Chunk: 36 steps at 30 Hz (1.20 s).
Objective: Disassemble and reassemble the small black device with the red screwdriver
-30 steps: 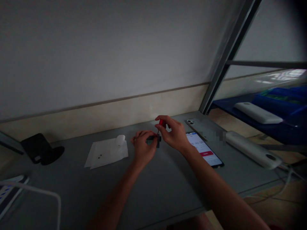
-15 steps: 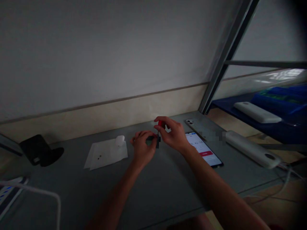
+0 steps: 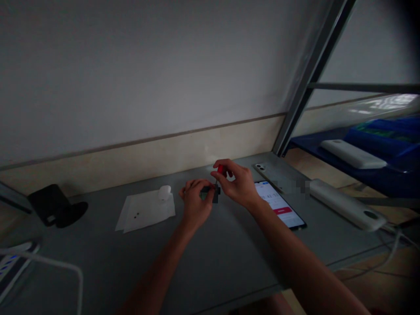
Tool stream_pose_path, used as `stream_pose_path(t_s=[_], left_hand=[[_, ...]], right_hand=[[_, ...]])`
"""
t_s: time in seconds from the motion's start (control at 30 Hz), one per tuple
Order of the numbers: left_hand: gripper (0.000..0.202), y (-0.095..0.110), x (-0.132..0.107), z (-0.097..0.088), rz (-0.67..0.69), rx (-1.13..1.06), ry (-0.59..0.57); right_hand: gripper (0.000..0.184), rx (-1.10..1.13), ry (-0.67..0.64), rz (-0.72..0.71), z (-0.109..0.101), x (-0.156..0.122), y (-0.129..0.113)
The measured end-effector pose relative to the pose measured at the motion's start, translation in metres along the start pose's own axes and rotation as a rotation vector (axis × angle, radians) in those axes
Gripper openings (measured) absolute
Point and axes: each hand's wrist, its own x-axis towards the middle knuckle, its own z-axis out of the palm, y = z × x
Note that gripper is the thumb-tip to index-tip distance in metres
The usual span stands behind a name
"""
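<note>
My right hand (image 3: 236, 181) pinches the red handle of a small screwdriver (image 3: 220, 169), its thin shaft pointing down and to the left. The shaft's lower end meets a small dark part with a bit of green on it (image 3: 215, 197). My left hand (image 3: 197, 199) is closed around that dark part and steadies it on the grey table. What kind of part it is I cannot make out, as fingers cover much of it. Left of my hands, white paper sheets (image 3: 147, 214) carry a few tiny dark screw-like bits (image 3: 136, 215) and a small white rounded object (image 3: 164, 192).
Right of my hands lie a phone with a lit screen (image 3: 278, 203) and another phone (image 3: 260, 167) behind it. A long white power strip (image 3: 344, 205) with cables is at the right edge. A black stand (image 3: 52, 205) is at the left. The wall (image 3: 170, 155) borders the back.
The red screwdriver handle has tilted slightly to the right, along with my right hand's fingers. My left hand and the dark part stay nearly in place.
</note>
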Motion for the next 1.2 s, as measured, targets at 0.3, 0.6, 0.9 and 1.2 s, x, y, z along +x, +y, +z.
stream_pose_path(t_s=[0.3, 0.6, 0.9, 1.2], left_hand=[[0.011, -0.001, -0.001, 0.002, 0.015, 0.009, 0.004], [0.009, -0.002, -0.001, 0.003, 0.028, 0.062, 0.028], [0.01, -0.002, -0.004, 0.003, 0.061, 0.058, 0.031], [0.012, -0.006, -0.004, 0.004, 0.05, 0.05, 0.033]], right_hand=[[0.008, 0.297, -0.11, 0.064, -0.001, 0.003, -0.004], [0.019, 0.281, -0.158, -0.011, 0.004, 0.001, -0.01], [0.021, 0.334, -0.061, 0.048, 0.006, 0.0, -0.006], [0.005, 0.201, 0.076, -0.013, 0.002, 0.003, -0.006]])
